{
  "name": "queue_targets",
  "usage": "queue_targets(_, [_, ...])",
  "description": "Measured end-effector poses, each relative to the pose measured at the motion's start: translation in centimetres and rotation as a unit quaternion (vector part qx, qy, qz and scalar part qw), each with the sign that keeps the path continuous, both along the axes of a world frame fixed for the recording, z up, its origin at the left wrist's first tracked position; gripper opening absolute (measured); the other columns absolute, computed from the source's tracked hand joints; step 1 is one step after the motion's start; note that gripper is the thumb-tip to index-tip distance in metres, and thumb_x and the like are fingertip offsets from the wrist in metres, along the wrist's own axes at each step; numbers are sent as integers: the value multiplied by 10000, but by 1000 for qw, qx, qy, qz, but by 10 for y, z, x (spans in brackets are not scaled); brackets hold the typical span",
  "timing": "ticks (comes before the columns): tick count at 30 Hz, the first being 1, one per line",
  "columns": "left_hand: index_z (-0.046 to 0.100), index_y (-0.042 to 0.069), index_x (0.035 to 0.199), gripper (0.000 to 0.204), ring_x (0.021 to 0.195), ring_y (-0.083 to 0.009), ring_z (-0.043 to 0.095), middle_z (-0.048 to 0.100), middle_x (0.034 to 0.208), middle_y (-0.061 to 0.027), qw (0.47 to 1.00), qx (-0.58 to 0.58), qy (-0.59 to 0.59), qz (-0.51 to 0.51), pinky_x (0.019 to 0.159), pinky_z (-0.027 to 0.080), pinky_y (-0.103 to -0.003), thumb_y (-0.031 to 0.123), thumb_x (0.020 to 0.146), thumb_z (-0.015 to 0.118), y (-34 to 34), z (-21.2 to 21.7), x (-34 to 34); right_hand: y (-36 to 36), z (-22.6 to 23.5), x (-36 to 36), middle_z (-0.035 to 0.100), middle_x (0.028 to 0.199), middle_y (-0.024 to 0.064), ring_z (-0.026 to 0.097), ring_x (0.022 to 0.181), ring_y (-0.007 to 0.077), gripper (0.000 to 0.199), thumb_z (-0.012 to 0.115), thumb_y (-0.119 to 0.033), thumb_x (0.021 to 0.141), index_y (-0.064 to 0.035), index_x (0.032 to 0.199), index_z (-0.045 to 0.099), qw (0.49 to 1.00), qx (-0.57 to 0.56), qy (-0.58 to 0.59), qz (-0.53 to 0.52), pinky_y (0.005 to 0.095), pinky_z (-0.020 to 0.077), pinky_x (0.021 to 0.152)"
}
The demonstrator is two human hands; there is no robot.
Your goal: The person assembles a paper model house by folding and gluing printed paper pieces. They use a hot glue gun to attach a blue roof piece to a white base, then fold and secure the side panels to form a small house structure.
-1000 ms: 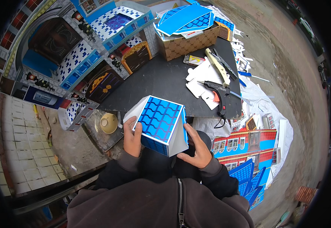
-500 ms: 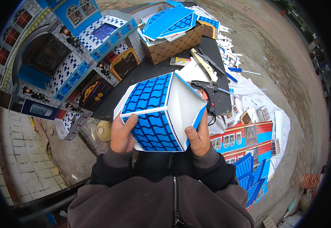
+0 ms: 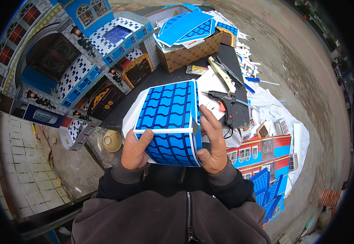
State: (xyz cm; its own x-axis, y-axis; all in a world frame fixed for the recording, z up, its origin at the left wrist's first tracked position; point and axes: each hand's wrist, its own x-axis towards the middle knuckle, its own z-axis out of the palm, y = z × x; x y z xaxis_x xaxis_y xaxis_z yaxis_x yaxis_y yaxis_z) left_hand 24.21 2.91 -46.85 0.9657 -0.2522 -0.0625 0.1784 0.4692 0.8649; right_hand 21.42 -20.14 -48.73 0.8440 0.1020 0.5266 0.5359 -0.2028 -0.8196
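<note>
Paved outdoor ground (image 3: pixel 298 85) borders a dark tabletop (image 3: pixel 118 114). Centrally, a blue tile-patterned card form (image 3: pixel 164 110) is held up over the lap (image 3: pixel 164 177), near the tabletop's edge; two of its patterned faces meet at a white-edged fold, and a plain white flap (image 3: pixel 131 118) projects at left. Left hand (image 3: pixel 134 153): partly closed on the form, thumb on the near face, fingers mostly hidden. Right hand (image 3: pixel 214 150): half open, fingers laid along the right side, thumb at the lower corner, bracing the form. Beyond, to the right, a black glue gun (image 3: pixel 225 99) with an orange trigger lies partly over white card (image 3: pixel 207 83), near a pale elongated tool (image 3: pixel 221 75). Farther back stands a patterned brown box (image 3: pixel 191 55) filled with blue card pieces (image 3: pixel 189 26). At left rises a printed model building (image 3: pixel 77 77); a cream bowl (image 3: pixel 112 141) sits below it. At lower right, red-and-blue printed panels (image 3: pixel 258 148) lie beside white sheeting (image 3: pixel 303 140).
</note>
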Motion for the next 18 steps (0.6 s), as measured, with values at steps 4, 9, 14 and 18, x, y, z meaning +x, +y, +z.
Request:
queue_targets(4, [372,-67,1520,812,1273,-263,617,596,1412,-190,1000,7,-6,-12,1081,498,-417,376,961,762,2,-1,-1,-10,7,4,401,1580,268,505,1401,441,722,671,-546,974,-100,1516,502,999,-27,-22,-5,477,486,1083])
queue_targets(9, [383,-65,1511,855,1274,-265,620,603,1404,-189,1000,-5,0,-25,1073,504,-416,410,930,792,6,2,-3,-14,16,15,445,1557,282,532,1381,459,833,813,-521,860,-101,1500,485,996,-28,-83,11,460,519,1054])
queue_targets(14, [401,-46,1513,907,1271,-250,615,618,1392,-165,999,24,-11,-19,1092,478,-407,466,891,819,6,4,0,-23,23,25,474,1529,261,589,1315,426,844,861,-508,808,-111,1464,508,987,-100,-113,54,452,544,1006])
queue_targets(18, [431,-36,1497,896,1257,-246,616,624,1382,-153,1000,22,-4,-12,1090,467,-407,479,879,825,3,3,-1,-19,16,22,523,1359,212,626,1171,362,808,870,-532,782,-92,1376,542,986,-74,-146,2,424,568,905])
